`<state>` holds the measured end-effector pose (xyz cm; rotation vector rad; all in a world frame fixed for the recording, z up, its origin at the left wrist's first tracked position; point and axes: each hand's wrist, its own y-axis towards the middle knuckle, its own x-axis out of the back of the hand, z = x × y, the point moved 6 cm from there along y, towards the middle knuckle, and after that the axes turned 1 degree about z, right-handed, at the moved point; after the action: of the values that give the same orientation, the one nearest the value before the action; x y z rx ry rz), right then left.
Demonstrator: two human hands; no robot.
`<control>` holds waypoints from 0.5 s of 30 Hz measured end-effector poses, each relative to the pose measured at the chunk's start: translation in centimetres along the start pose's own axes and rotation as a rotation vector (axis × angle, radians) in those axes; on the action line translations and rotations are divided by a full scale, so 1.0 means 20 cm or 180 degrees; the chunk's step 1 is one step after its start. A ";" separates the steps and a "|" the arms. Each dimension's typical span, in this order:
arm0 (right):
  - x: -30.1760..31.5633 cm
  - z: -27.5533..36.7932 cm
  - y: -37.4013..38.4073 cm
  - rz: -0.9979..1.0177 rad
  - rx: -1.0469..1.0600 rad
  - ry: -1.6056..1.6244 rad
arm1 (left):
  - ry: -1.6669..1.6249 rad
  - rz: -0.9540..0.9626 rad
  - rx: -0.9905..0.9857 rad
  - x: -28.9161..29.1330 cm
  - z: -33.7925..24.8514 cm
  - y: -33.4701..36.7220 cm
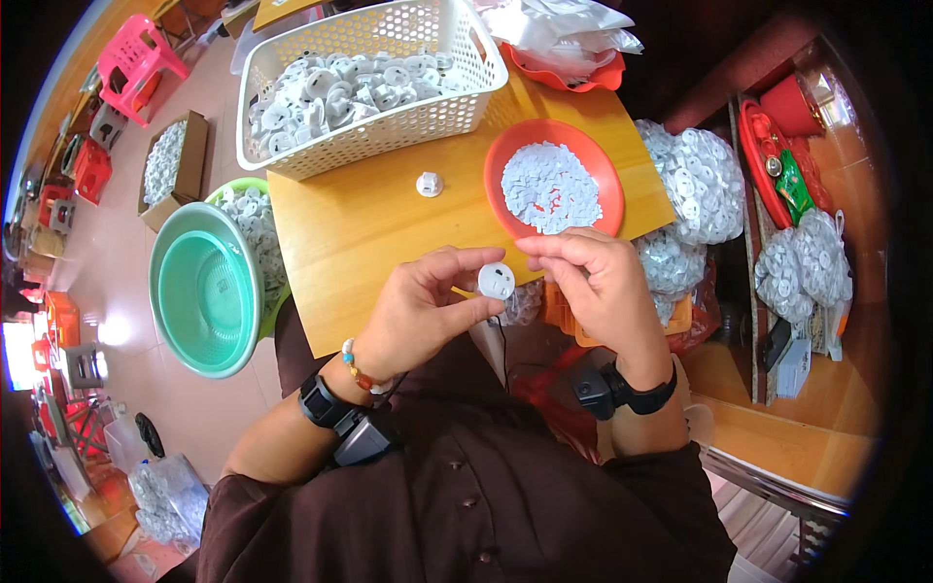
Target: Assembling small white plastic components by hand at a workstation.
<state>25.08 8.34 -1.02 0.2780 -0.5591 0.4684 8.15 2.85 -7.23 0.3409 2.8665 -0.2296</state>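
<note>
My left hand (425, 301) grips a round white plastic part (497, 281) between thumb and fingers, its flat face with small dark openings turned up. Just to its right, my right hand (590, 280) has thumb and fingertips pinched together; whatever is between them is too small to make out. Beyond that hand, a red plate (607, 167) carries many small, flat, pale pieces (544, 180). Another white plastic part (429, 184) lies alone on the wooden table (340, 233). At the back, a white perforated basket (408, 126) is heaped with similar white parts (335, 92).
Left of the table, a teal basin (207, 291) sits against a green tub of white parts (251, 219). A cardboard box (190, 160) stands behind them on the floor. Bulging clear bags (702, 185) of white parts crowd the table's right side. A pink chair (136, 63) is far left.
</note>
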 end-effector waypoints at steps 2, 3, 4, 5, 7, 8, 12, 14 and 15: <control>-0.02 0.04 -0.01 -0.0034 -0.0380 0.0330 | -0.0091 -0.0099 -0.0110 0.01 0.00 -0.01; -0.02 0.02 -0.02 -0.0087 -0.0774 0.0648 | -0.0091 -0.0092 -0.0123 0.01 0.00 -0.01; -0.02 -0.01 -0.02 -0.0089 -0.0774 0.0643 | -0.0091 -0.0089 -0.0136 0.01 0.00 -0.01; -0.03 -0.05 -0.02 -0.0088 -0.0673 0.0705 | -0.0093 -0.0091 -0.0139 0.01 -0.01 -0.01; -0.02 -0.13 -0.01 -0.0109 -0.0583 0.0749 | 0.0003 -0.0001 0.0115 0.00 -0.01 -0.01; -0.03 -0.20 0.00 -0.0065 -0.0937 0.1171 | -0.0002 0.0008 0.0111 0.00 -0.02 -0.01; -0.06 -0.42 -0.01 -0.0151 -0.1687 0.2237 | -0.0046 -0.0064 0.0068 0.02 0.02 -0.01; -0.07 -0.43 0.00 -0.0180 -0.1781 0.2239 | -0.0038 -0.0132 -0.0062 0.03 0.02 -0.01; -0.07 -0.44 0.00 -0.0115 -0.1751 0.2295 | -0.0063 -0.0144 -0.0017 0.04 0.03 -0.01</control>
<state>27.89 11.13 -8.99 -0.4019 0.0382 0.3315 7.52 2.66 -8.01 0.2715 2.8569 -0.2322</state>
